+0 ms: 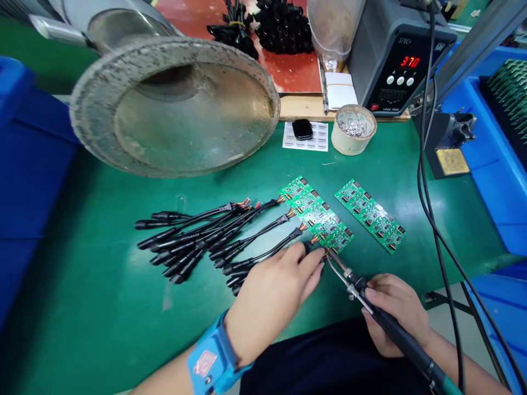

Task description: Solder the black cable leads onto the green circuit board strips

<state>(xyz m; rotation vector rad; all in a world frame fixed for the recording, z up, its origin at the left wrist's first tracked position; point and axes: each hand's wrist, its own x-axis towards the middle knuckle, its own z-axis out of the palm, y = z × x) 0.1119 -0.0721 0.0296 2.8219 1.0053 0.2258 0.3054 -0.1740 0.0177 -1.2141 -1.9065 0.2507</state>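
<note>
My left hand (274,288), a blue strap on its wrist, is closed with its fingertips pinched on a black cable (308,246) at the lower edge of a green circuit board panel (315,214). My right hand (397,312) is wrapped round a soldering iron (405,337) with a thin metal feed tube along its side. The iron's tip meets the panel's near corner beside my left fingertips; the exact contact is hidden. Several black cables run from the panel's left edge by coloured wires. Loose black cables (181,236) lie further left. A second board panel (370,215) lies to the right.
A wide fume-extractor hood (177,109) overhangs the back left. A soldering station (401,68) reading 370 and a tape-roll cup (354,130) of solder bits stand behind. An iron holder (447,145) and hanging black cords (426,181) are at right. Blue bins (33,164) flank the green table.
</note>
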